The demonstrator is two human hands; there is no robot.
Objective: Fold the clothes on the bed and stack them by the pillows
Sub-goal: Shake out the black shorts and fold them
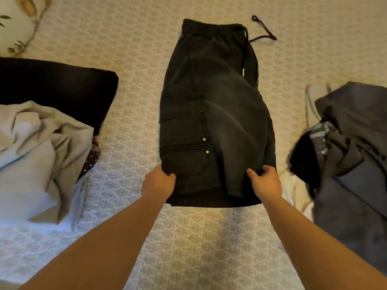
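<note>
Honestly, both hands, left hand [158, 182] and right hand [266, 182], pinch the shorts [213, 114] hem; the loose drawstring [264, 31] might stick out once folded.

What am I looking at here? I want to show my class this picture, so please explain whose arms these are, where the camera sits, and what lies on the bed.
The one picture comes from a camera worn on a person's head, looking down. The left hand and right hand each grip the near hem of dark cargo shorts laid flat on the patterned bed. A pale crumpled garment lies left, a grey heap of clothes right.
</note>
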